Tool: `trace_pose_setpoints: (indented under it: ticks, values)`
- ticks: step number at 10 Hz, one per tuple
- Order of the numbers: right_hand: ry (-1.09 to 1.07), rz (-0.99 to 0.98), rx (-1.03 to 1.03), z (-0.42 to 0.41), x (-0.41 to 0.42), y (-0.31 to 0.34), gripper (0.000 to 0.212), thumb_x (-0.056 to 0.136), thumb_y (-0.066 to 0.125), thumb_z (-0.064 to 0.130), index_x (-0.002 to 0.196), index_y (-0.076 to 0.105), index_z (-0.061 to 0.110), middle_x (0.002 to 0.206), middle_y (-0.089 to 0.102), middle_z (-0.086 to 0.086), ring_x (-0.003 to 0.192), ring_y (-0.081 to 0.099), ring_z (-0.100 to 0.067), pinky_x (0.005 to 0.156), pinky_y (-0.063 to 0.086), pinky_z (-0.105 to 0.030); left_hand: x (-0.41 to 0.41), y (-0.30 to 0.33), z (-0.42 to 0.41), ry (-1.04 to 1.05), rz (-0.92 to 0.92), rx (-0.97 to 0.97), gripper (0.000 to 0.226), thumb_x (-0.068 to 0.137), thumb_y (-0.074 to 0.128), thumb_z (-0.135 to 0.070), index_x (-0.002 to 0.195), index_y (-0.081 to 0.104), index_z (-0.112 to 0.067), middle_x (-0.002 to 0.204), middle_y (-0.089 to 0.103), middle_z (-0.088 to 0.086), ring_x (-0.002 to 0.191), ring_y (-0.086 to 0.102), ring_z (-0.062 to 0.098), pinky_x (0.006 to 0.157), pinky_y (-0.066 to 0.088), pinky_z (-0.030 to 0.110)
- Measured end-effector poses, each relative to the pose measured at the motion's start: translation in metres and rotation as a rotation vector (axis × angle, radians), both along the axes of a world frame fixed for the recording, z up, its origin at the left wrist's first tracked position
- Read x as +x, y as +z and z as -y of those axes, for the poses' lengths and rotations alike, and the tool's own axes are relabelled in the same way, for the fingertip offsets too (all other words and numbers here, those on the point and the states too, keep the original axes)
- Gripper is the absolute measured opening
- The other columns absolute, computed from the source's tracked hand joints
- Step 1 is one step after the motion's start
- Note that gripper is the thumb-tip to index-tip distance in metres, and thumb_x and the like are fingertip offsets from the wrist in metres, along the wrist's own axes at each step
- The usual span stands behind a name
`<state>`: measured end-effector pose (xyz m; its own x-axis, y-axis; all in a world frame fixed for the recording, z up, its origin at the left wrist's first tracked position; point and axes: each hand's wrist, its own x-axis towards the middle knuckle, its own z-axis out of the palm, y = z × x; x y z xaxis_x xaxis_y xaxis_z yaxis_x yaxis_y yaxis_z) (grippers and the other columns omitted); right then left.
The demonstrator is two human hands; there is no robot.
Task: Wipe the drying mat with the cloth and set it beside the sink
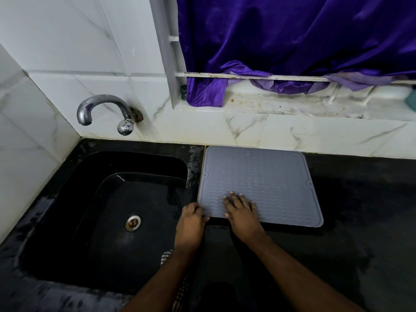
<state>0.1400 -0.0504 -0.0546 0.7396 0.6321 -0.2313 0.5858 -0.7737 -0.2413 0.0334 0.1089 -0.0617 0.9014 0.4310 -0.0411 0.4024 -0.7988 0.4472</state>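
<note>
The grey ribbed drying mat point(265, 176) lies flat on the black counter, right of the black sink point(74, 199), its far edge against the tiled wall. My right hand point(242, 210) rests flat on the mat's near left part, fingers spread. My left hand point(192, 219) is at the mat's near left corner, fingers curled on its edge. A checked cloth point(165, 257) shows partly under my left forearm at the sink's near right edge; most of it is hidden.
A chrome tap point(101, 109) sticks out of the wall above the sink. The counter point(360, 210) is dark and wet in patches. A purple curtain point(292, 41) hangs over the window ledge behind the mat.
</note>
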Motion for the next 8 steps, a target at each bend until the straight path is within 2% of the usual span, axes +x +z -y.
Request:
trace_pose_setpoints:
  ticks: [1, 2, 3, 4, 5, 7, 8]
  values:
    - [0.013, 0.057, 0.025, 0.010, -0.009, 0.000, 0.050, 0.104, 0.039, 0.038, 0.153, 0.030, 0.034, 0.163, 0.021, -0.002, 0.150, 0.017, -0.025, 0.120, 0.012, -0.053, -0.006, 0.005, -0.002, -0.010, -0.011, 0.062, 0.031, 0.101, 0.057, -0.030, 0.129, 0.064, -0.018, 0.135, 0.054, -0.003, 0.124, 0.045, 0.014, 0.096, 0.046, 0.028]
    - [0.033, 0.047, 0.016, 0.017, -0.015, -0.004, 0.048, 0.104, 0.041, 0.028, 0.151, 0.034, 0.036, 0.164, 0.019, 0.001, 0.151, 0.013, -0.023, 0.121, 0.012, -0.050, -0.006, 0.010, 0.002, -0.008, -0.037, 0.105, 0.027, 0.101, 0.056, -0.028, 0.123, 0.068, -0.017, 0.133, 0.057, -0.003, 0.122, 0.048, 0.014, 0.092, 0.046, 0.026]
    - [0.027, 0.006, 0.025, 0.019, -0.015, -0.002, 0.052, 0.105, 0.038, 0.021, 0.153, 0.030, 0.037, 0.166, 0.013, 0.004, 0.153, 0.007, -0.020, 0.121, 0.007, -0.047, -0.004, 0.015, 0.004, -0.020, -0.075, 0.145, 0.028, 0.102, 0.053, -0.028, 0.121, 0.069, -0.016, 0.130, 0.057, -0.001, 0.119, 0.050, 0.016, 0.091, 0.048, 0.027]
    - [0.027, -0.022, 0.051, 0.019, -0.015, 0.003, 0.049, 0.105, 0.040, 0.026, 0.153, 0.032, 0.034, 0.166, 0.015, 0.002, 0.153, 0.009, -0.021, 0.121, 0.006, -0.047, -0.004, 0.021, 0.004, -0.032, -0.076, 0.181, 0.027, 0.104, 0.051, -0.029, 0.113, 0.072, -0.014, 0.124, 0.060, 0.002, 0.111, 0.055, 0.018, 0.088, 0.051, 0.031]
    - [0.007, -0.001, 0.088, 0.015, -0.012, 0.013, 0.049, 0.105, 0.040, 0.033, 0.154, 0.033, 0.028, 0.164, 0.021, -0.002, 0.151, 0.017, -0.023, 0.122, 0.011, -0.045, -0.002, 0.030, 0.003, -0.008, -0.002, 0.200, 0.031, 0.105, 0.049, -0.031, 0.104, 0.071, -0.010, 0.116, 0.064, 0.004, 0.103, 0.059, 0.022, 0.084, 0.053, 0.035]
    - [-0.037, 0.071, 0.099, 0.011, -0.007, 0.033, 0.056, 0.105, 0.037, 0.042, 0.154, 0.030, 0.017, 0.162, 0.023, -0.011, 0.148, 0.024, -0.026, 0.120, 0.022, -0.044, 0.006, 0.051, 0.007, -0.011, 0.088, 0.218, 0.031, 0.104, 0.050, -0.031, 0.117, 0.069, -0.011, 0.120, 0.064, 0.006, 0.107, 0.060, 0.024, 0.090, 0.051, 0.037]
    - [-0.059, 0.097, 0.109, 0.012, -0.004, 0.040, 0.053, 0.104, 0.038, 0.041, 0.152, 0.034, 0.019, 0.160, 0.030, -0.009, 0.146, 0.029, -0.024, 0.118, 0.023, -0.044, 0.011, 0.057, 0.008, -0.022, 0.117, 0.234, 0.036, 0.103, 0.052, -0.032, 0.130, 0.064, -0.013, 0.129, 0.062, 0.006, 0.115, 0.057, 0.024, 0.095, 0.047, 0.037]
